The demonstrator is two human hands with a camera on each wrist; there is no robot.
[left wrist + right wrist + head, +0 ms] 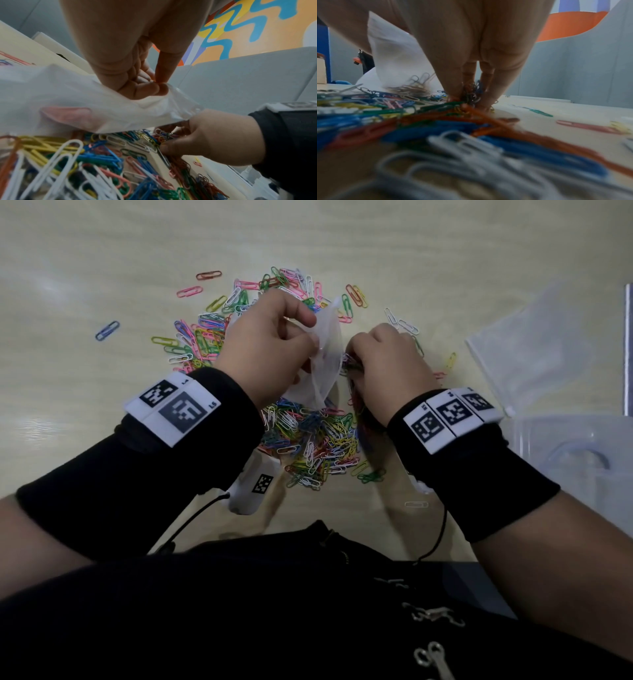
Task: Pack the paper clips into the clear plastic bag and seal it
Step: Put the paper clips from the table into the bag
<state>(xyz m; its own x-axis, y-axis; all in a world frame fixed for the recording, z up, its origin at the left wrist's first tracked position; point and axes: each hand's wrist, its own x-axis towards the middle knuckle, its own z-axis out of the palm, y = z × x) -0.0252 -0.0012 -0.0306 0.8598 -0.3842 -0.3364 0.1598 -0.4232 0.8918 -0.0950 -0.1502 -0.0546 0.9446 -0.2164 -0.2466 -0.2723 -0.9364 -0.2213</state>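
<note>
A big heap of coloured paper clips [308, 436] covers the middle of the pale table. My left hand [270, 344] holds a clear plastic bag [325, 354] up above the heap, pinching its rim [164, 86] between thumb and fingers. A pink clip [67, 115] shows through the bag's wall. My right hand [383, 364] is just right of the bag, fingers curled down on a bunch of clips [471, 93] at the table surface. The bag [393, 56] hangs to the left in the right wrist view.
Spare clear zip bags [541, 344] lie at the right, with a clear plastic box [575, 453] nearer me. Stray clips [107, 330] are scattered left and beyond the heap. A white device with a marker [253, 484] sits near the table's front edge.
</note>
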